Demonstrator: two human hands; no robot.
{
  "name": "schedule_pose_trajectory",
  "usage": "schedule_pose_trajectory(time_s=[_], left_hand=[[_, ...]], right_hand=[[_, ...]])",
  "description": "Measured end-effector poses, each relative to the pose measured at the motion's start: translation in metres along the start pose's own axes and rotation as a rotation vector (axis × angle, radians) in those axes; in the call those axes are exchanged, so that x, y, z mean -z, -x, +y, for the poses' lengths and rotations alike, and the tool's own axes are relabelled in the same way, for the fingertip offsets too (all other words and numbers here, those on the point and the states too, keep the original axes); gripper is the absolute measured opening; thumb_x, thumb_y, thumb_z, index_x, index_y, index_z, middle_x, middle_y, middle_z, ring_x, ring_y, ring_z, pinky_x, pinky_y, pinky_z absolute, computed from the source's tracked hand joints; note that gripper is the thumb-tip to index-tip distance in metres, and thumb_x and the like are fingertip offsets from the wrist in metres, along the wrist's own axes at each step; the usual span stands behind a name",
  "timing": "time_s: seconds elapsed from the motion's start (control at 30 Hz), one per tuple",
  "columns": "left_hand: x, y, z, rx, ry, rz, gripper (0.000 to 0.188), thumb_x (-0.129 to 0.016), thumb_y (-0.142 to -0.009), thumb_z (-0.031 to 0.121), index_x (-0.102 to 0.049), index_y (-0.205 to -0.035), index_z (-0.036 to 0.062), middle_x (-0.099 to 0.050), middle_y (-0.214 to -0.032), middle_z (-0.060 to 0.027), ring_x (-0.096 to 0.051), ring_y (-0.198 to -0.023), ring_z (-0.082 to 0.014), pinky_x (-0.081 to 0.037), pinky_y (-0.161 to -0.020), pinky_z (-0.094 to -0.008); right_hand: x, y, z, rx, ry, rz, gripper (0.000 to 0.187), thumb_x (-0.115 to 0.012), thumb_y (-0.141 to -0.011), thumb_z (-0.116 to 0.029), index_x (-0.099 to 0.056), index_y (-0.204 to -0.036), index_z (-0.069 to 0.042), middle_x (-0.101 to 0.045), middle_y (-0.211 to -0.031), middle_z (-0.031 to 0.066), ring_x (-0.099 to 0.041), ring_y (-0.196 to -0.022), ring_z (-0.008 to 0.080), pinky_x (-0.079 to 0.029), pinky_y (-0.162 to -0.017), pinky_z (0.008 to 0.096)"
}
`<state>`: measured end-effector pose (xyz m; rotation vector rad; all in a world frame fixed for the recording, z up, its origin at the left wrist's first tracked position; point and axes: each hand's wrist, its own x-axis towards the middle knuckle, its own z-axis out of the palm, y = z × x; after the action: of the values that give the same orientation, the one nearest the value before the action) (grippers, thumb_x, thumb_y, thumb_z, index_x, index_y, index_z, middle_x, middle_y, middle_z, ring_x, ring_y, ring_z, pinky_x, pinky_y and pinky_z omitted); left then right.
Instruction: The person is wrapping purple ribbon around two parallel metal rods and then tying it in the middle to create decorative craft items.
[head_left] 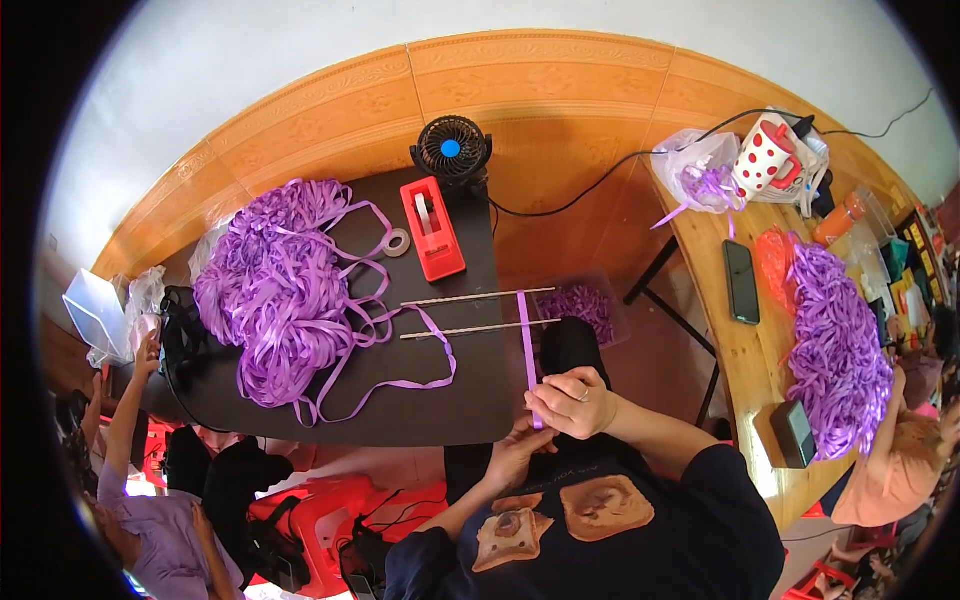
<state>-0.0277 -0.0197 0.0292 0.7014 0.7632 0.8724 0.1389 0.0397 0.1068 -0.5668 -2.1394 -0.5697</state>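
Glossy purple ribbon (290, 290), flat and narrow, spread over two tables: a dark smooth-topped table (400, 420) and, off to the right, a honey-coloured wooden table (755, 365). Biggest pile on the left side of the dark one, all loose loops and folds, shiny highlights all over, basically a heap of noodles. One strand trailing out of it, past the left ends of the rods (more on those below) and curving back along the front edge. Second purple heap (838, 350) on the wooden table, way more crumpled and packed together.

Next size down: a clear plastic tub (622, 300) just past the dark table's right edge, loaded with small purple pieces (580, 312). Then a round black fan with a blue hub (450, 150) at the back, and a long red plastic tape dispenser (437, 245) right in front of it. Two thin pale rods (450, 299) lying roughly parallel, sticking out past the table edge over the tub.

Right hand (582, 402) curled up tight, gripping a straight, taut-looking purple strip (528, 345) running across both rods; can't tell if looped around them. Left hand (517, 455) just below, fingers bent at the strip's lower end, can't tell how firmly. Smallest of the lot: a pale roll of tape (398, 243) beside the dispenser.
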Motion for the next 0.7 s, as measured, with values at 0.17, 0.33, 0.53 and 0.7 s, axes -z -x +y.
schedule_pose_trajectory(time_s=[0.17, 0.33, 0.53, 0.7], left_hand=[[-0.002, -0.016, -0.001, 0.139, -0.102, -0.028, 0.029, -0.059, -0.091, 0.018, -0.055, -0.118, 0.0060, -0.063, -0.097, -0.0034, -0.058, -0.074, -0.0105, -0.042, -0.069, -0.0220], [-0.019, -0.045, -0.003, 0.025, -0.124, 0.061, 0.042, -0.058, -0.092, 0.017, -0.044, -0.130, 0.0084, -0.060, -0.106, -0.0035, -0.058, -0.077, -0.0086, -0.042, -0.062, -0.0191], [-0.041, -0.099, 0.008, -0.238, -0.052, 0.253, 0.039, -0.053, -0.093, 0.013, -0.041, -0.130, 0.0049, -0.058, -0.110, -0.0080, -0.059, -0.080, -0.0117, -0.043, -0.070, -0.0237], [-0.035, -0.125, 0.012, -0.402, -0.059, 0.355, 0.035, -0.050, -0.094, 0.010, -0.043, -0.128, 0.0040, -0.055, -0.113, -0.0077, -0.056, -0.090, -0.0131, -0.042, -0.075, -0.0234]], right_hand=[[0.010, -0.040, 0.025, -0.119, -0.047, 0.047, 0.030, -0.074, -0.058, -0.014, -0.069, -0.086, -0.007, -0.062, -0.086, -0.0002, -0.056, -0.078, 0.0176, -0.037, -0.068, 0.0314], [-0.003, -0.076, 0.083, -0.350, -0.183, 0.062, 0.018, -0.067, -0.064, -0.001, -0.066, -0.081, -0.005, -0.058, -0.078, 0.0016, -0.052, -0.073, 0.0206, -0.034, -0.066, 0.0338], [-0.075, -0.044, 0.150, -0.827, -0.818, -0.020, 0.016, -0.070, -0.079, -0.005, -0.061, -0.067, 0.002, -0.055, -0.068, 0.0048, -0.048, -0.065, 0.0107, -0.036, -0.058, 0.0254], [-0.106, -0.017, 0.158, -1.030, -1.011, -0.136, 0.019, -0.070, -0.078, -0.003, -0.060, -0.063, 0.003, -0.052, -0.060, 0.0003, -0.045, -0.060, 0.0059, -0.036, -0.056, 0.0250]])
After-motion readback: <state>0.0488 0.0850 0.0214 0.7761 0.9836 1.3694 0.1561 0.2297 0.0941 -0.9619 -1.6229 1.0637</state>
